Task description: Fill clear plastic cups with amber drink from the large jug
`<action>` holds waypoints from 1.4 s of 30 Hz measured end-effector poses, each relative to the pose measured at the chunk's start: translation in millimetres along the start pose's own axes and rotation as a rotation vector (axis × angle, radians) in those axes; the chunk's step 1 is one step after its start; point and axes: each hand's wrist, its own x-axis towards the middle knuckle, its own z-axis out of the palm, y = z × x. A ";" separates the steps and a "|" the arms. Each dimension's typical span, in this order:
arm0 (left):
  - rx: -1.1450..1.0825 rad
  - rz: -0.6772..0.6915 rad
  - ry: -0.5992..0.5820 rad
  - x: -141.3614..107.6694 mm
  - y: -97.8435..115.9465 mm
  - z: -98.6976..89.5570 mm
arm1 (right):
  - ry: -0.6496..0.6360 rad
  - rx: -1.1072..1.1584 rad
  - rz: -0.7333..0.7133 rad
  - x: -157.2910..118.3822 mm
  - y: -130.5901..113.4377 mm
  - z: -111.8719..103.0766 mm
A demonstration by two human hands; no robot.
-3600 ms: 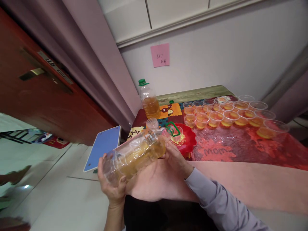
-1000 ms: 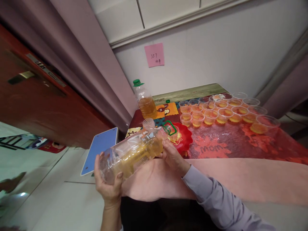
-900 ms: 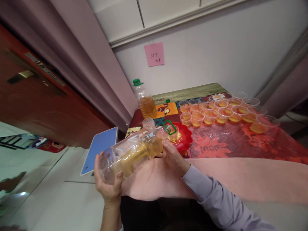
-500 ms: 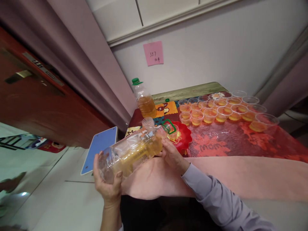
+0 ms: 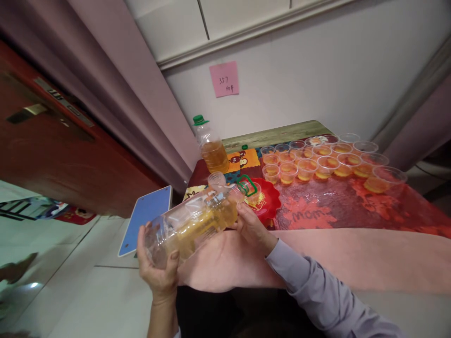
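Note:
A large clear plastic bottle (image 5: 197,224) lies tilted nearly on its side in both my hands, its neck to the right and yellow liquid along its lower side. My left hand (image 5: 158,276) wraps around the base. Near the shoulder, my right hand (image 5: 254,230) holds it from below with curled fingers. The neck, with its green carry loop (image 5: 247,185), reaches over a clear plastic cup (image 5: 256,199) on a red scalloped plate (image 5: 274,199). The bottle partly hides the cup, and whether liquid is flowing is hard to see.
Rows of clear cups (image 5: 308,170) with amber drink stand at the back right of the table. At the back left is a second bottle (image 5: 214,155), green-capped. A clear cup (image 5: 216,180) stands behind the held bottle; a green cap (image 5: 244,147) lies farther back. A blue stool (image 5: 146,218) stands left.
Both hands and the bottle keep almost the same pose. The liquid in the bottle looks much the same; only the view has shifted very slightly.

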 end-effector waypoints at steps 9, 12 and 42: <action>-0.039 -0.163 0.087 -5.7 -3.0 3.9 | -0.001 -0.032 -0.020 -1.4 -1.7 0.6; -0.171 -0.350 0.175 -6.0 -0.4 9.2 | -0.018 -0.072 -0.038 -0.3 -3.7 -1.4; -1.071 -1.181 -0.014 -51.6 -32.8 7.2 | -0.114 -0.360 -0.182 -6.0 5.5 -2.0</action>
